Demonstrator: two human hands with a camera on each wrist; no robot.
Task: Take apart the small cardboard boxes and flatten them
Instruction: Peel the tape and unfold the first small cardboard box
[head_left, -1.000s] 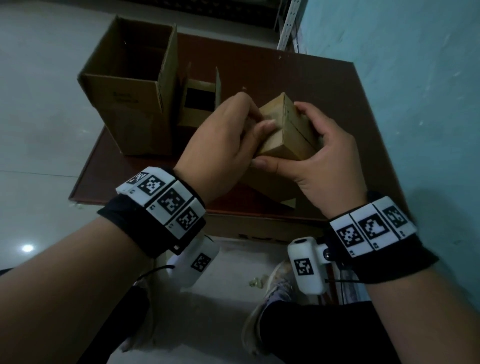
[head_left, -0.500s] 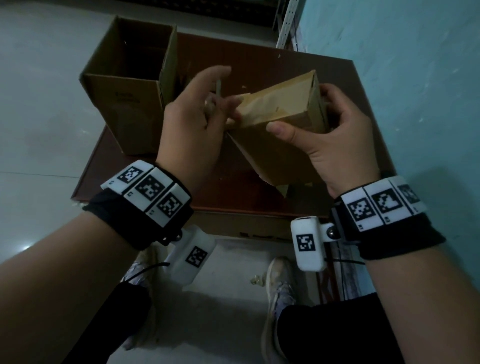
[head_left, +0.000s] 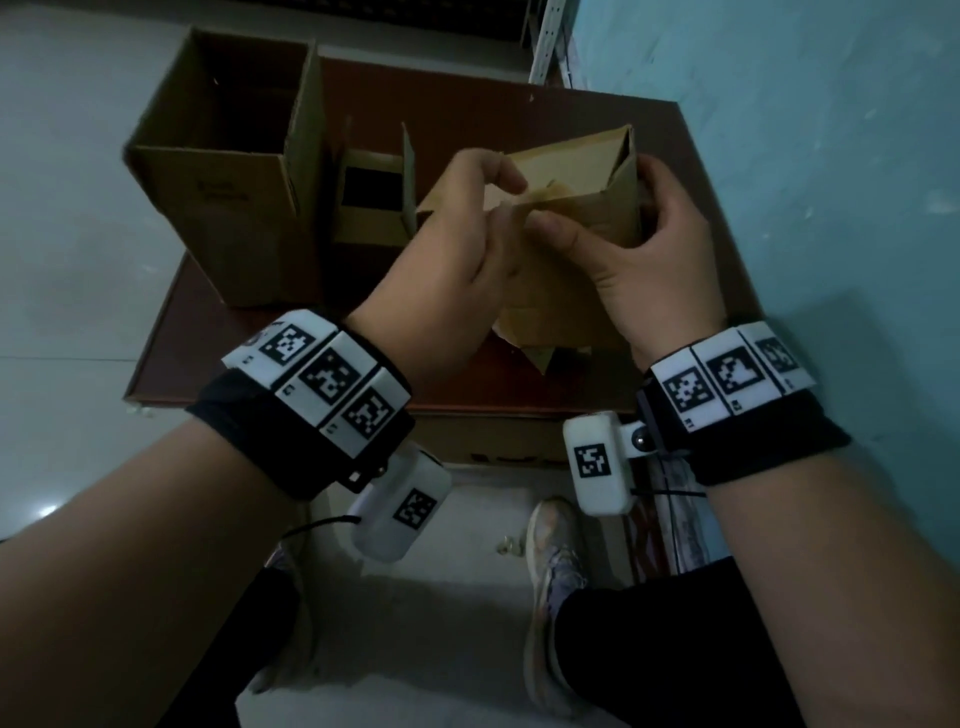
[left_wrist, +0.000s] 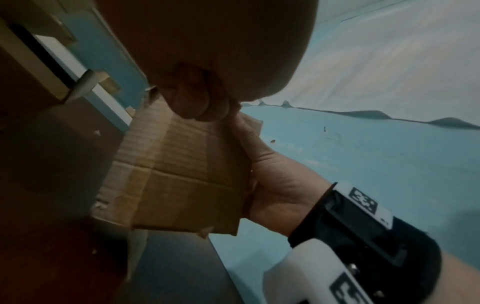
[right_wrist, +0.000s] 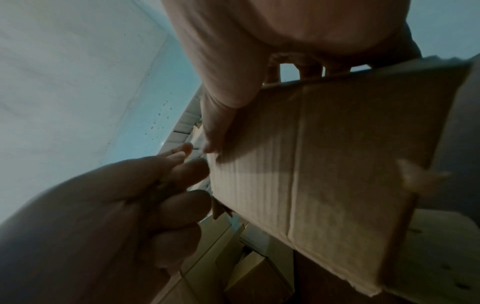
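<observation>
Both hands are on one small box (head_left: 576, 208), held up just above the worktop (head_left: 519, 93) — right hand (head_left: 660, 260) wraps its far side with the thumb across the front, left hand (head_left: 457, 244) pinches a flap at the open end. Thin corrugated card, so I'd guess it's light and stiff only along the panels; it should fold easily at the creases, and corners and flap edges look like the spots to grab. Count: three boxes standing or in hand — this one, another small box (head_left: 371, 200) open behind it, and a big box (head_left: 228, 171) at the left.
</observation>
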